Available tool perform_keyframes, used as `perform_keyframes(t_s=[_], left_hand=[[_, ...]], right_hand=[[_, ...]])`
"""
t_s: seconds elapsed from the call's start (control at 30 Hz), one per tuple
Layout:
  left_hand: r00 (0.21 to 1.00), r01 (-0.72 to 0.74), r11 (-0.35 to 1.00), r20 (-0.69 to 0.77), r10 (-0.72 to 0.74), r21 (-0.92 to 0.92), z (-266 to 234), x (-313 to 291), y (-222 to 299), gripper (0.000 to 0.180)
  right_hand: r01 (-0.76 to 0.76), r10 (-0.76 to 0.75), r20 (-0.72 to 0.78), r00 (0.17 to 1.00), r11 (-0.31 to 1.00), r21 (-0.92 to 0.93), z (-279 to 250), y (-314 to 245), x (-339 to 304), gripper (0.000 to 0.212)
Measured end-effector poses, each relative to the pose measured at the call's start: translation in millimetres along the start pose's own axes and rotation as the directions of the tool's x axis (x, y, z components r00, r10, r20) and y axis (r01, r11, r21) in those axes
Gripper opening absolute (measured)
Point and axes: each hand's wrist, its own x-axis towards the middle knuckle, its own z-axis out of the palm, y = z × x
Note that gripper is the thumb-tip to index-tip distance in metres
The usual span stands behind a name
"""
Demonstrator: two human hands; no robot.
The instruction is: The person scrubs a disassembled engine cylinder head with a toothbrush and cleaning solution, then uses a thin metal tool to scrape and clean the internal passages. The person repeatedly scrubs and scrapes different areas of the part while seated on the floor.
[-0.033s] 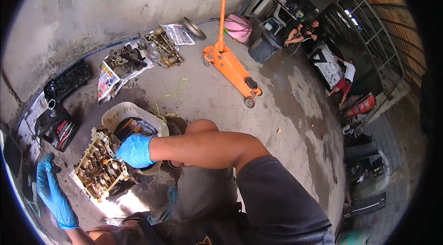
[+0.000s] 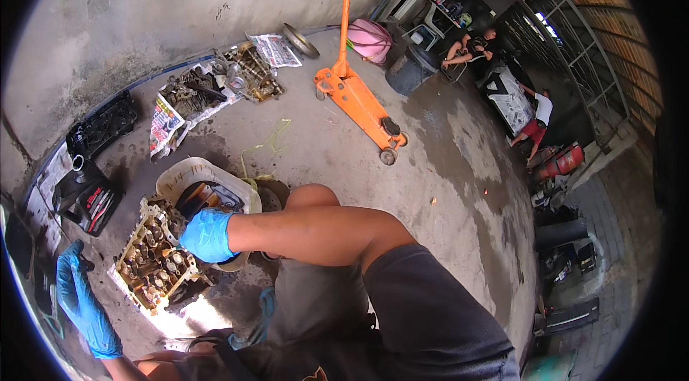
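Observation:
A grimy, gold-coloured engine cylinder head, with rows of round wells, lies on the floor before me. My right hand, in a blue glove, is closed at its right edge. A small bit of something teal shows by the fingertips, but the back of the hand hides what it grips. Beyond that hand stands a cut-open whitish plastic tub with dark liquid and parts in it. To the left of the cylinder head is my gloved left hand, its fingers stretched out, apart from the metal. A small dark object shows beside those fingers.
A black oil jug and a black engine cover stand at the left. Oily parts lie on newspaper by the wall. An orange floor jack stands ahead, near a dark bucket. Two people are at the far right.

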Motion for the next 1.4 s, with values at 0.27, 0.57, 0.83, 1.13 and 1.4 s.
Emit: perform_keyframes(t_s=[0.27,0.57,0.83,1.13,1.4], left_hand=[[0.999,0.016,0.999,0.035,-0.017,0.049,16.5,8.0,6.1,0.031],[0.997,-0.015,1.000,0.071,0.013,0.025,21.9,11.5,14.9,0.030],[0.999,-0.021,1.000,0.037,0.022,-0.011,22.9,8.2,25.1,0.031],[0.999,-0.003,0.999,0.041,0.004,-0.041,29.7,9.1,25.7,0.029],[0.998,-0.019,1.000,0.064,0.020,-0.013,31.7,12.2,26.1,0.028]], right_hand=[[0.063,-0.068,-0.110,0.992,0.997,-0.053,-2.6,-5.8,26.9,0.021],[0.021,-0.031,-0.150,0.988,0.998,-0.064,-5.2,-3.6,27.6,0.016],[0.040,-0.040,-0.158,0.987,0.999,-0.004,-3.6,-1.4,15.8,0.018],[0.060,-0.061,-0.135,0.989,0.998,-0.018,1.4,1.3,12.1,0.020],[0.038,-0.039,-0.107,0.994,0.999,-0.014,4.0,3.7,8.4,0.019]])
